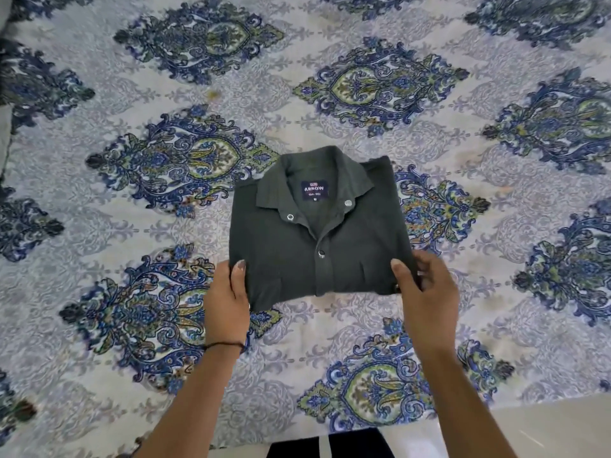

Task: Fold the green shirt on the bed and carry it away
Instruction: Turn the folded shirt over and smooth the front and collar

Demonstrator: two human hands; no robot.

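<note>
The shirt (317, 233) lies folded on the bed (99, 292) (collar far). Your left hand (226, 299) and right hand (426, 289) pinch its near corners. Slide fingers under, lift both sides together, keep it flat

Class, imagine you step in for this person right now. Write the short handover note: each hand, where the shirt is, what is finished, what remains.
Left hand: gripping the near left corner of the green shirt, thumb on top.
Right hand: gripping the near right corner, thumb on top, fingers wrapped around the edge.
Shirt: on the patterned bedsheet, folded into a compact rectangle, collar up and away from the person, label showing.
Done: the folding looks complete.
Left: lift the shirt off the bed, keeping the fold together, and carry it away.
</note>
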